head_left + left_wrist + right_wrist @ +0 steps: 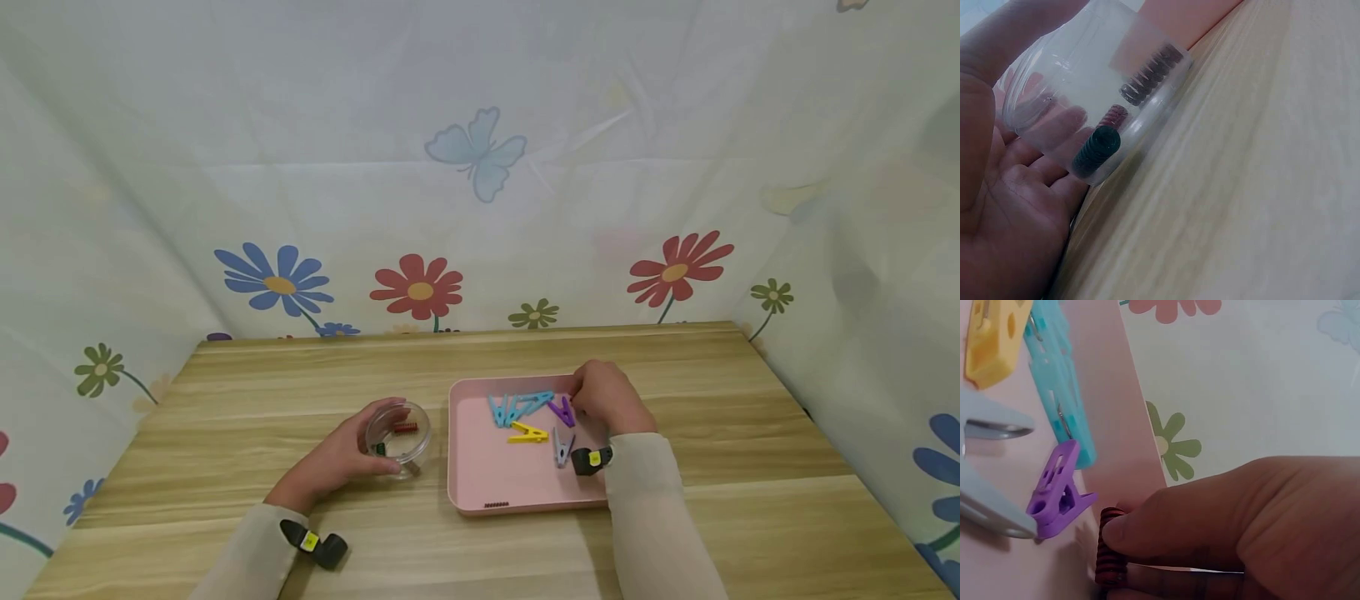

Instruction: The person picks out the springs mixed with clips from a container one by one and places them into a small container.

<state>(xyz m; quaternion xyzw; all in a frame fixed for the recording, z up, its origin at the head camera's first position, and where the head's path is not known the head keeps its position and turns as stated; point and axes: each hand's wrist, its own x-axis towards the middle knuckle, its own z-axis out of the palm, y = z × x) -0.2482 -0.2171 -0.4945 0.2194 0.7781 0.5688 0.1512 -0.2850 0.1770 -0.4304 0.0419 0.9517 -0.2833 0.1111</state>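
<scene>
My left hand (348,454) grips a clear round jar (415,457) around its side, on the table left of the tray. Inside it the head view shows a red coil spring (406,427) and a green coil spring (380,449). The left wrist view also shows a dark coil spring (1150,74) through the jar wall. At the far right corner of the pink tray (480,475), my right hand (609,396) pinches a dark red coil spring (1110,547) between thumb and fingers. A purple clip (1057,494) lies just beside that spring.
Several light blue clips (517,407), a yellow clip (528,432) and a grey clip (562,447) lie in the tray. A dark coil spring (496,505) lies at its front edge. The wooden table (300,375) backs onto a flowered curtain (337,167).
</scene>
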